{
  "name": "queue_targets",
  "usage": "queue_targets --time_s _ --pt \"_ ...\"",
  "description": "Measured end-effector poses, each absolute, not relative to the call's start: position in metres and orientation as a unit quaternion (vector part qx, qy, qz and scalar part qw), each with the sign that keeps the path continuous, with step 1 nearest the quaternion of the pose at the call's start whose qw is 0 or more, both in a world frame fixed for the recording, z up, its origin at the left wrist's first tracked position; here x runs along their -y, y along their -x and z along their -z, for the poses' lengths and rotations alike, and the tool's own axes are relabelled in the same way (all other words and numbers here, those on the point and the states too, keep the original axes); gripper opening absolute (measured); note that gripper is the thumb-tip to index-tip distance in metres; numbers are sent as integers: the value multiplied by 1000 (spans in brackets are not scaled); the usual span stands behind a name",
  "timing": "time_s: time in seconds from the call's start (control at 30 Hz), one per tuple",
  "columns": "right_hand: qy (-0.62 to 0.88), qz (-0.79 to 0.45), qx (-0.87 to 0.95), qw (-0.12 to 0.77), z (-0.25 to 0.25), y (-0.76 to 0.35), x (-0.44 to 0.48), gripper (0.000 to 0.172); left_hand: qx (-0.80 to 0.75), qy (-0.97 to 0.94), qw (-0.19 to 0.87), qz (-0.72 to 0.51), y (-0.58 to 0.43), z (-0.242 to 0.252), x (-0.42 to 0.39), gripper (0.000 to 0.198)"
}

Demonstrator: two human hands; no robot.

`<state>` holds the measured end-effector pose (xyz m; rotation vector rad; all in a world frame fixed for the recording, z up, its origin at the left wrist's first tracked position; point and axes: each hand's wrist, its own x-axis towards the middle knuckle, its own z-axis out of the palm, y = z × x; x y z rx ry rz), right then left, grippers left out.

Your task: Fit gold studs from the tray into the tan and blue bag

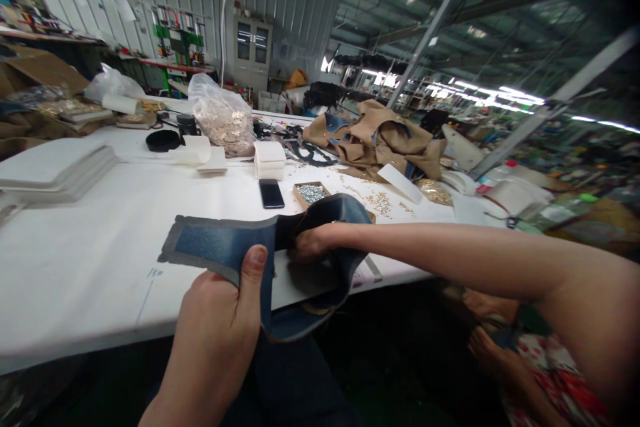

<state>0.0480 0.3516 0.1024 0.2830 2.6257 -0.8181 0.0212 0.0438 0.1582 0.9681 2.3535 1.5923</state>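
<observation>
A dark blue leather piece (215, 243) with grey edges is held up over the near edge of the table. Its long flap points left, and the rest curves round into an open loop. My left hand (220, 310) grips the near side of the flap, thumb on top, fingers hidden beneath. Reaching in from the right, my right hand (313, 243) is inside the loop, close to its dark inner edge. Its fingers look bunched together, in shadow and blurred; what they hold is hidden. Just behind the loop is a small box of silver metal bits (311, 193).
On the white table (100, 260) lie a phone (271, 193), a label roll (269, 160), scattered gold-coloured bits (380, 203), a bulging plastic bag (223, 117), heaped brown leather pieces (375, 137) and stacked white sheets (55, 170). Another person's hand (485, 347) shows at lower right.
</observation>
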Motion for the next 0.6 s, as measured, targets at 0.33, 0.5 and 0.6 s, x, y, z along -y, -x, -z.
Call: queue_targets --time_s 0.33,0.5,0.6 --pt "-175 121 -928 306 -105 -52 -306 88 -807 -334 41 -485 -21 -156 -42 65" --pt "-177 99 -928 311 -109 -56 -306 89 -829 -321 44 -456 -21 -154 -41 67" --pt "-170 105 -922 331 -110 -54 -316 86 -846 -306 28 -437 -17 -153 -38 68"
